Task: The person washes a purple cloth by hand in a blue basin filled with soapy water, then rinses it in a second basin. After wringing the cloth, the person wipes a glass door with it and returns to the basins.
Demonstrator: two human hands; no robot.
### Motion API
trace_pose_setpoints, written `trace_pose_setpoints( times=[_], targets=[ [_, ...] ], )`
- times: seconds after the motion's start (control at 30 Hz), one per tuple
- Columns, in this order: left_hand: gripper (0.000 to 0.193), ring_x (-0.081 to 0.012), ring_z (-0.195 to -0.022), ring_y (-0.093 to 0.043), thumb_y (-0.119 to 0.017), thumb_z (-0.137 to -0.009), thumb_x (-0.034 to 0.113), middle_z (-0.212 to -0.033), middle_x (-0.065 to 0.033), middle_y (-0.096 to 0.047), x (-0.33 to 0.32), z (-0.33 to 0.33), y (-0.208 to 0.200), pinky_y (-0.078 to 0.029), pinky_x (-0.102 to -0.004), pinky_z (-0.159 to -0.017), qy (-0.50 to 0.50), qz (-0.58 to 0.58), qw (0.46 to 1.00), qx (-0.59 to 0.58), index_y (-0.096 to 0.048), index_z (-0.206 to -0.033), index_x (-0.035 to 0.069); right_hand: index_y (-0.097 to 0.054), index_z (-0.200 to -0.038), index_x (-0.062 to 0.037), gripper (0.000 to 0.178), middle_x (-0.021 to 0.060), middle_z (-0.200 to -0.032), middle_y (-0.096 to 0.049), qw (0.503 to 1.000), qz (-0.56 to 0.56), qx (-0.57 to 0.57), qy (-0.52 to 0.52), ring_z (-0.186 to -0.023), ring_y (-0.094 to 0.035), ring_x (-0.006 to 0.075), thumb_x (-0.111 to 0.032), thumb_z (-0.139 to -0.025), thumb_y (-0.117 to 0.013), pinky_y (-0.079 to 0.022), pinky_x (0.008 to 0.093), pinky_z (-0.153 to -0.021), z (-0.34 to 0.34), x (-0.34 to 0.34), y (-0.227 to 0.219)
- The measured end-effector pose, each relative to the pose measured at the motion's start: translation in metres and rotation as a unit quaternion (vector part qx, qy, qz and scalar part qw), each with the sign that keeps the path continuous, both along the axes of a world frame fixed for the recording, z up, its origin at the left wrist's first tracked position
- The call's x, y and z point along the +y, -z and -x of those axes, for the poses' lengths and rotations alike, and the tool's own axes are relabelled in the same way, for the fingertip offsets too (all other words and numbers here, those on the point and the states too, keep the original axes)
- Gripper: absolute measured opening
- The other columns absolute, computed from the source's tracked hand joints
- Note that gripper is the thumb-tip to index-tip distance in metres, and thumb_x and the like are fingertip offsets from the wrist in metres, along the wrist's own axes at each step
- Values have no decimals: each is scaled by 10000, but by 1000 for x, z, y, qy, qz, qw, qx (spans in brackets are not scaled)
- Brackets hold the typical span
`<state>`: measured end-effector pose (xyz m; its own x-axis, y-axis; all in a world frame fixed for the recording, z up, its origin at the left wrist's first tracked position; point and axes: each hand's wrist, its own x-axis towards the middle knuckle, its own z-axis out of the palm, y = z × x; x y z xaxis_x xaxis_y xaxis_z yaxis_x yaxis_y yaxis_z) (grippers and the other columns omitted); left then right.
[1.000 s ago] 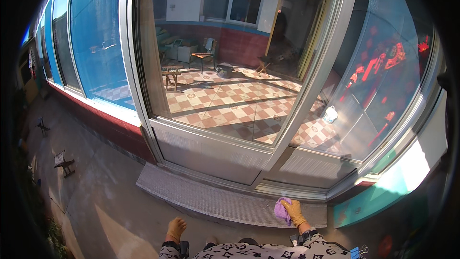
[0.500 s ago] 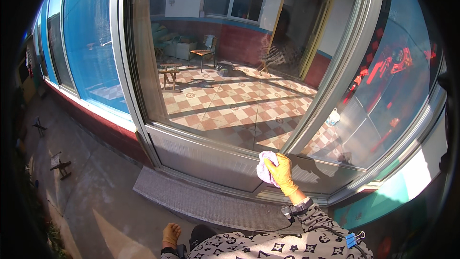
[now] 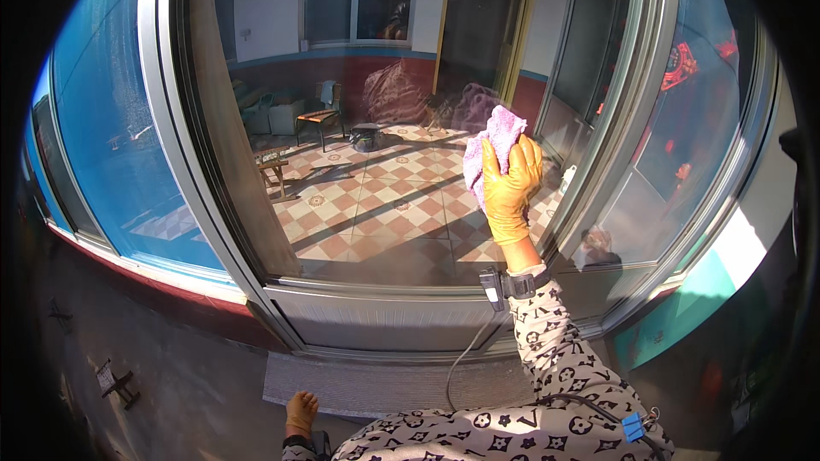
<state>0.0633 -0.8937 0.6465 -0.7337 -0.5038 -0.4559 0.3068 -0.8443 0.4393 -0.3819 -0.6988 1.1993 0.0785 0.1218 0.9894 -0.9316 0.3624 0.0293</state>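
Observation:
My right hand (image 3: 511, 188), in an orange rubber glove, is raised with the arm stretched forward. It grips a pink-purple cleaning cloth (image 3: 504, 124) and presses it on the large glass pane (image 3: 376, 230) of the metal-framed door, toward the pane's right side. Fingers wrap over the cloth's right part, while its upper and left folds stick out. Low at my left side hangs my left hand (image 3: 302, 414), also gloved. Its fingers are curled, and nothing shows in them.
Below the door's metal lower panel (image 3: 376, 320) lies a grey ribbed step (image 3: 367, 384). A small stool (image 3: 115, 382) stands on the ground at left. Behind the glass are a chair (image 3: 320, 113) and a checkered floor. A cable (image 3: 454, 376) hangs from my right wrist.
My right hand has moved up with the cloth, from the pane's bottom edge onto the glass. The view has shifted toward the door. My left hand stays low.

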Motion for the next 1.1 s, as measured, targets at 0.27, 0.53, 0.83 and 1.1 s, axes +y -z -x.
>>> trace_pose_setpoints(
  times=[0.27,0.53,0.83,1.1],
  targets=[
    [179,-173,-656,-376,-381,-925,200,-703,-12,-377,-42,15,-12,-330,-288,-580,21,-58,997,-56,-427,-762,143,-635,-913,-51,305,118,-1169,-552,963,-253,90,24,-1169,-481,330,-116,-621,-693,-240,579,-1079,-32,-87,51],
    [213,-159,-619,-323,-374,-926,167,-682,-8,-341,-3,47,8,-269,-285,-562,48,-302,938,164,-383,-717,125,-608,-998,17,335,178,-1196,-561,987,-68,-16,142,-1236,-432,389,-53,-671,-632,-203,540,-1110,20,-37,-23],
    [131,-196,-821,-440,-397,-927,198,-860,-36,-475,25,49,22,-352,-305,-708,89,-111,989,46,-474,-872,108,-644,-926,2,258,161,-1132,-597,969,-223,96,-42,-1159,-513,343,-88,-687,-607,-308,510,-1086,-6,-88,30],
    [255,-206,-1164,-439,-418,-924,252,-1191,-21,-523,17,28,47,-325,-374,-983,-72,-695,664,267,-527,-1116,124,-666,-932,-31,257,125,-1059,-643,928,-328,146,-105,-1121,-564,276,-144,-722,-570,-335,494,-1071,-13,-101,105]
  ],
)
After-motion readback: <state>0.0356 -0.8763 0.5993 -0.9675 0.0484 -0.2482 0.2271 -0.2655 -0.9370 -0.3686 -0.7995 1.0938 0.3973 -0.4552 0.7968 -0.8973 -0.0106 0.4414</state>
